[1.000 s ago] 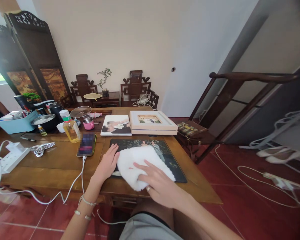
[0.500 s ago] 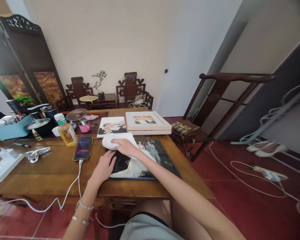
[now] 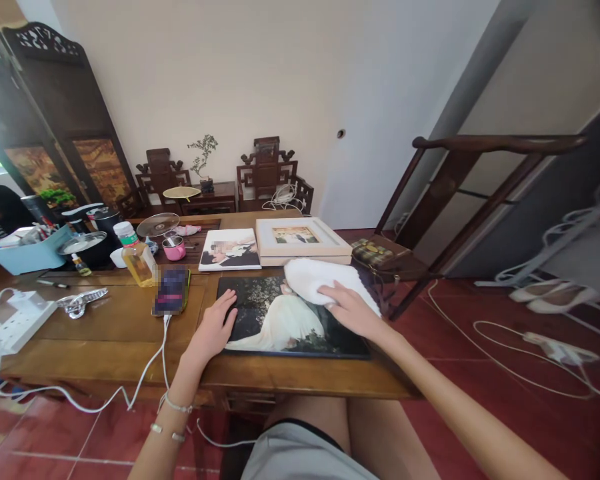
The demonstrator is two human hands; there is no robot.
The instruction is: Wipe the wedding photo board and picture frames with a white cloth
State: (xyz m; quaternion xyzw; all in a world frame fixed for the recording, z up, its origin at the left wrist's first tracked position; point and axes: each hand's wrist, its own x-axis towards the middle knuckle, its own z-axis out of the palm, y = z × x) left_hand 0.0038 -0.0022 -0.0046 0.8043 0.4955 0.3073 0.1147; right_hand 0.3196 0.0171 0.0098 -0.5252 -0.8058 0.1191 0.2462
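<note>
No text seems legible, bottle label [image 3: 129,241] included.

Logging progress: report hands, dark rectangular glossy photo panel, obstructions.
Left hand flat at left edge of panel. Right hand on fluffy white cloth. Cloth covers panel's upper right.

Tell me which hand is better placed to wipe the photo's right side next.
Likely the right hand: it holds the white cloth over the far right corner of the photo, while the left hand rests at the left edge, holding nothing.

Photo panel [image 3: 285,323] on table [image 3: 120,360]
</note>
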